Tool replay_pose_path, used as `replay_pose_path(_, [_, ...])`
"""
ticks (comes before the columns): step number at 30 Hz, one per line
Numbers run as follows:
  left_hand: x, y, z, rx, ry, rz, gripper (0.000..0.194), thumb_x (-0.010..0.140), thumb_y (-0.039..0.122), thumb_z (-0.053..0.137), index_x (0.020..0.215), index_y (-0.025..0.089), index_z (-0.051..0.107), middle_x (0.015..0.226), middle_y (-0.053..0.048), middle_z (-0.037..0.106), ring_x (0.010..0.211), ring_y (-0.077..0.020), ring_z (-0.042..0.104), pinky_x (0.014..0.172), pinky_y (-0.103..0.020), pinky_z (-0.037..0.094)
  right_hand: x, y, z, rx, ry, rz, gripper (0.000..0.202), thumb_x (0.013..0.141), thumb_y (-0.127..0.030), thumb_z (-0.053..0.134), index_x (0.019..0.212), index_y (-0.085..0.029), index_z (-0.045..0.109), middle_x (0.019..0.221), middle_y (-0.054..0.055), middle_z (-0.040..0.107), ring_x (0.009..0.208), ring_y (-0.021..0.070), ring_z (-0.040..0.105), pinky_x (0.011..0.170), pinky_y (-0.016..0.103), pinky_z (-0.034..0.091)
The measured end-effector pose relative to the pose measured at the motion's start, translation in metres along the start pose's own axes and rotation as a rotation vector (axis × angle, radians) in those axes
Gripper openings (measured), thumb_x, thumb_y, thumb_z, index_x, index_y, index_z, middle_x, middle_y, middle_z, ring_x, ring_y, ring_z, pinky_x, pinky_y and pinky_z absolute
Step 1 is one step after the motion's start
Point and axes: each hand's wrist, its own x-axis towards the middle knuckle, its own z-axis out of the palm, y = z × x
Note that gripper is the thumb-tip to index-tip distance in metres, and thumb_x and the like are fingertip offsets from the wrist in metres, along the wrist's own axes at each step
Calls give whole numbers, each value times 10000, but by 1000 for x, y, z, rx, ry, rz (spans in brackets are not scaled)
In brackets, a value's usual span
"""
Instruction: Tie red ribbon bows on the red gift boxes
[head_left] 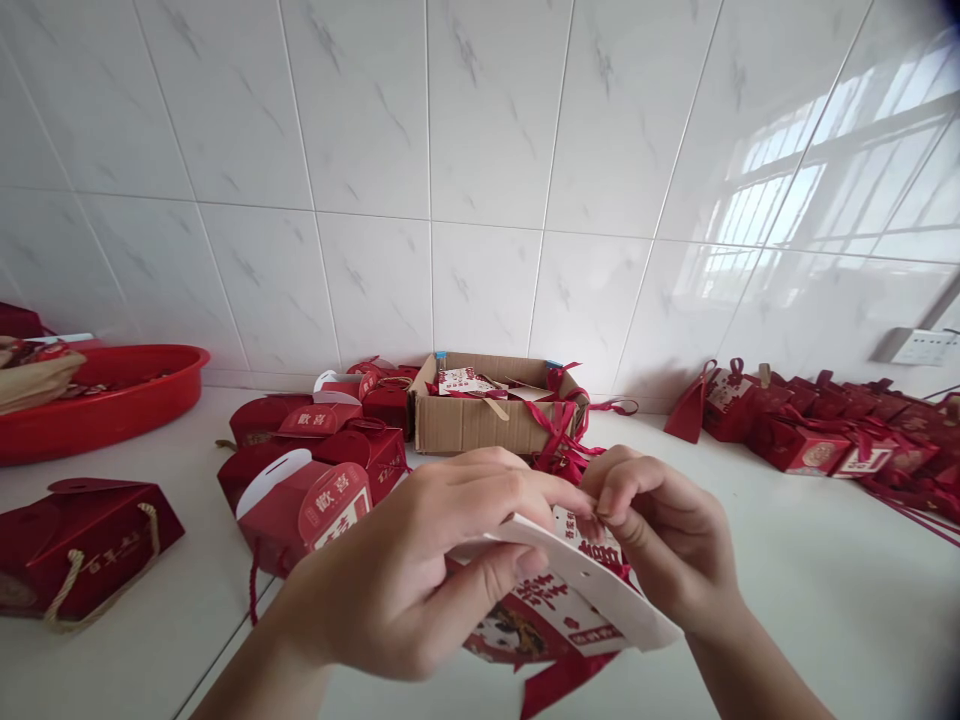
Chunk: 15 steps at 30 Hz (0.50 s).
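Note:
My left hand (427, 560) grips a white-and-red printed candy box (592, 605), thumb on its near face and fingers over the top edge. The box is tilted, and small holes show along its white edge. Just behind it is a small printed tag (571, 524) with red characters. My right hand (667, 535) is closed in a pinch at the tag's upper end, near the left fingertips; what lies between thumb and finger is too small to make out. A wide red ribbon (566, 685) hangs below the box.
A cardboard box (480, 425) holding tags and ribbons stands against the tiled wall. Left of it are red gift boxes (300, 500), one with a rope handle (82, 560), and a red tub (112, 425). Many red boxes (802, 440) are grouped at the right.

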Motion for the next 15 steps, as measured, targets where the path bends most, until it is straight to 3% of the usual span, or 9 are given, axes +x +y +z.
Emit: replay_pose_path(15, [0,0,0,-44,-47,7,170,867,87,451,945,189,561,1036,-35,653,931,-151,595,847,-264,453,0,-1,-6,62,-175,62,119,916,-168,484,855,-208,578,730,31,560,614,125,530,522,255,468])
